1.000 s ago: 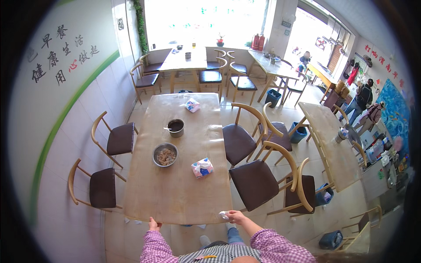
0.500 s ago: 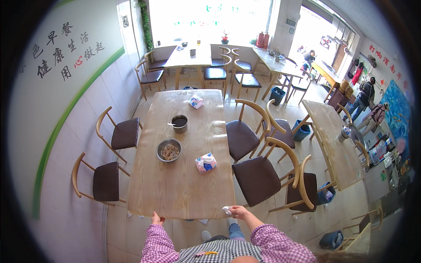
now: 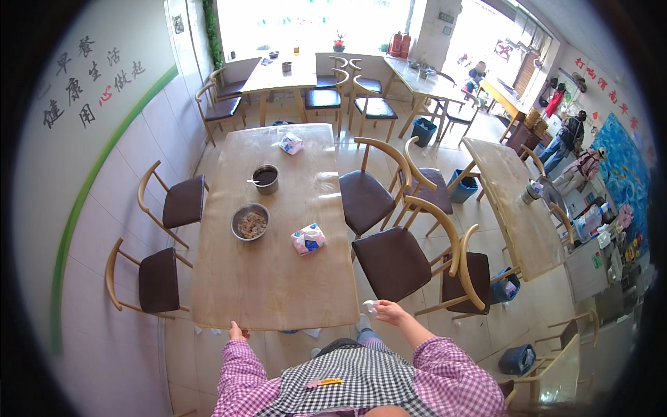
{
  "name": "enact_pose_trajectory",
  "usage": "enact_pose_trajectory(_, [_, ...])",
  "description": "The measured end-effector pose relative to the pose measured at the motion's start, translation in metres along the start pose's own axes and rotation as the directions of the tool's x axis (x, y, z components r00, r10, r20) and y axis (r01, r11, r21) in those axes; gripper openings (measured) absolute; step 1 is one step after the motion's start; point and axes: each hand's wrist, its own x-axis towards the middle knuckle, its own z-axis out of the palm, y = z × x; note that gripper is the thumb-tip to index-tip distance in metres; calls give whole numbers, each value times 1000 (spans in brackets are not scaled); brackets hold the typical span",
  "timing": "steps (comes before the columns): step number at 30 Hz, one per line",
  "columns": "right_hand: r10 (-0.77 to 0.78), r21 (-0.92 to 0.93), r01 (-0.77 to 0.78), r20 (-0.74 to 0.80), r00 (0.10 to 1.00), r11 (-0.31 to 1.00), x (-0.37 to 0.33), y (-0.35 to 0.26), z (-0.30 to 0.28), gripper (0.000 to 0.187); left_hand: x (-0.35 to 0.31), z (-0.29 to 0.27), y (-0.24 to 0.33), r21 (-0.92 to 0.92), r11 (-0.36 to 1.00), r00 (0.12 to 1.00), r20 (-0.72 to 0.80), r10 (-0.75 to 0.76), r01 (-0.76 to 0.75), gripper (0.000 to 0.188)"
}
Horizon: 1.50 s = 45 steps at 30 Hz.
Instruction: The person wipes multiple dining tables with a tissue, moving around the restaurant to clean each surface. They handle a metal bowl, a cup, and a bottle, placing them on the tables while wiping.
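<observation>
**Table (image 3: 278, 292) status: items in place**

Right hand (image 3: 390, 312): fingers closed on tissue (image 3: 370, 306), held just beside the near right corner. Left hand (image 3: 237, 331): at the near edge; finger closure cannot be determined. Done: tissue picked up. Left on the table: bowl (image 3: 236, 233) with food, pot (image 3: 272, 187) with dark liquid, near pack (image 3: 308, 239), far pack (image 3: 291, 144).

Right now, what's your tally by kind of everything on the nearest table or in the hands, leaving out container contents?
Tissue packs: 2
Metal bowl: 1
Metal pot: 1
Crumpled white tissue in the right hand: 1
Total: 5
</observation>
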Motion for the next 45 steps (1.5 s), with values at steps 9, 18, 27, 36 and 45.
enact_pose_trajectory(9, [84, 95, -80, -39, 996, 992, 41, -36, -134, 18, -39, 14, -70, -262, 951, 946, -315, 78, -165, 45])
enact_pose_trajectory(18, [195, -206, -184, 37, 980, 961, 125, -151, -150, 14, -184, 54, -188, -256, 947, 885, -462, 57, -194, 42])
enact_pose_trajectory(27, [-75, -191, 149, 348, 935, 970, 149, -241, -52, 9, -239, 39, -216, -276, 891, 809, -568, 152, -361, 26])
enact_pose_trajectory(36, [-332, -322, 447, 352, 875, 835, 235, -359, 61, 9, -276, 140, -117, -311, 800, 775, -567, 278, -514, 22])
enact_pose_trajectory(45, [-559, -323, 778, 553, 618, 540, 440, -501, 253, 22, -221, 371, 133, -248, 691, 709, 21, 705, -679, 20])
